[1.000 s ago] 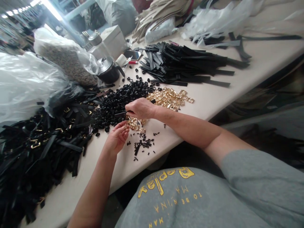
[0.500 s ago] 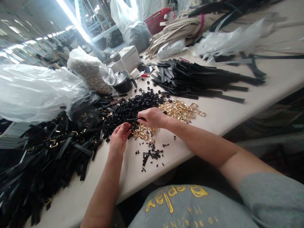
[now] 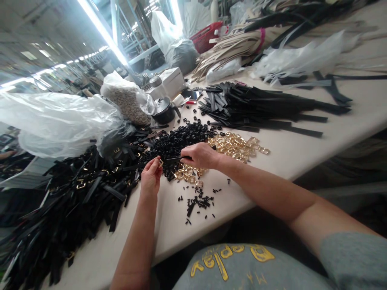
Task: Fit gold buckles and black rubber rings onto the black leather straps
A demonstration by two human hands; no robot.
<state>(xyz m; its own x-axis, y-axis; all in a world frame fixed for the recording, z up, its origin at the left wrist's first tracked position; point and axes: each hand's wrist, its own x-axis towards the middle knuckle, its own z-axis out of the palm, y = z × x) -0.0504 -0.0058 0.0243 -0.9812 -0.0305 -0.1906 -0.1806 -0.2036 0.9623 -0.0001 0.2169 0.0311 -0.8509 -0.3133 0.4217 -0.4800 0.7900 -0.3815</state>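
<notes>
My left hand (image 3: pixel 152 174) pinches a small gold buckle (image 3: pixel 161 163) between thumb and fingers. A black strap (image 3: pixel 173 160) runs from the buckle to my right hand (image 3: pixel 198 155), whose fingers are closed around it. Whether the strap passes through the buckle is too small to tell. Behind my hands lies a heap of black ring-shaped loops (image 3: pixel 181 137). Loose gold buckles (image 3: pixel 238 145) spread beside and under my right wrist. Small black pieces (image 3: pixel 201 203) are scattered on the table in front of my hands.
Black straps with gold buckles (image 3: pixel 90 189) pile up at left, beside a clear plastic bag (image 3: pixel 60 121). A bundle of black straps (image 3: pixel 260 104) lies at back right. A black lidded pot (image 3: pixel 165 110), a phone (image 3: pixel 191 95) and a white box (image 3: pixel 172 80) stand behind the loops.
The view has shifted, so everything sits slightly lower and further right. A gold buckle now shows at my left fingertips, which have closed together. My right hand still grips the strap.
</notes>
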